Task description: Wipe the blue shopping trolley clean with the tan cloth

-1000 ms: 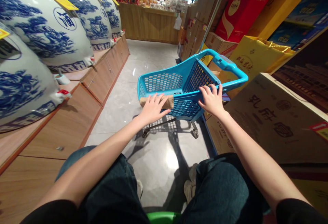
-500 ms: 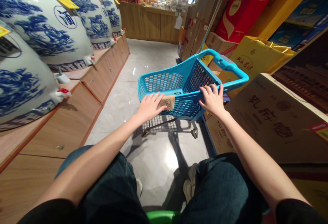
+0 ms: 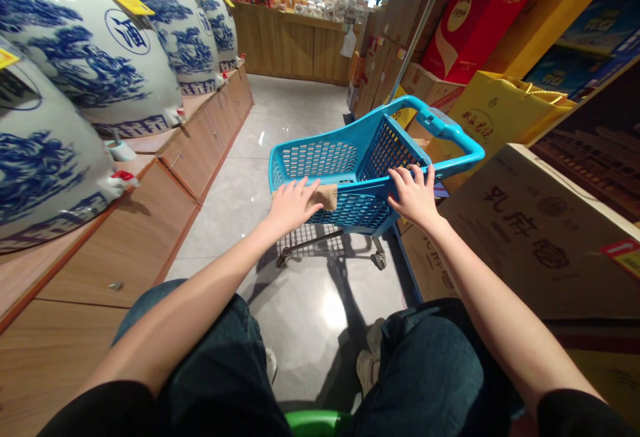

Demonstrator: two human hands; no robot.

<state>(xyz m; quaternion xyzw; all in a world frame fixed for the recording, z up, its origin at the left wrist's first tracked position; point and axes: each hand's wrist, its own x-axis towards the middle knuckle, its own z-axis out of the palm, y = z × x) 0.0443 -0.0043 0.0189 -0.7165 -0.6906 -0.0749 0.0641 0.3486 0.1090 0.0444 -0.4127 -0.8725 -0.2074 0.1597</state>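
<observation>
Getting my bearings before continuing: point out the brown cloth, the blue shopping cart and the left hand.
Brown cloth [image 3: 328, 197]: head view, on its exposed right end.
Blue shopping cart [image 3: 361, 207]: head view, on the near side's mesh panel.
Left hand [image 3: 291, 207]: head view, on the back of the hand.

Open floor [image 3: 225, 177] left of blue cart [image 3: 370, 150]; cartons [image 3: 520, 223] crowd right side.

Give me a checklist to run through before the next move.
1. Tan, rectangular, fabric-like pad under the left hand: ok.
2. Whole pad visible: not ok, fingers hide part.
3. Right hand at the near rim of the blue plastic shopping cart: ok.
4. Cart upright: ok.
5. Small dark wheels locked: cannot tell.
6. Blue curved handle apart from the yellow paper bag: cannot tell, they overlap in view.
</observation>
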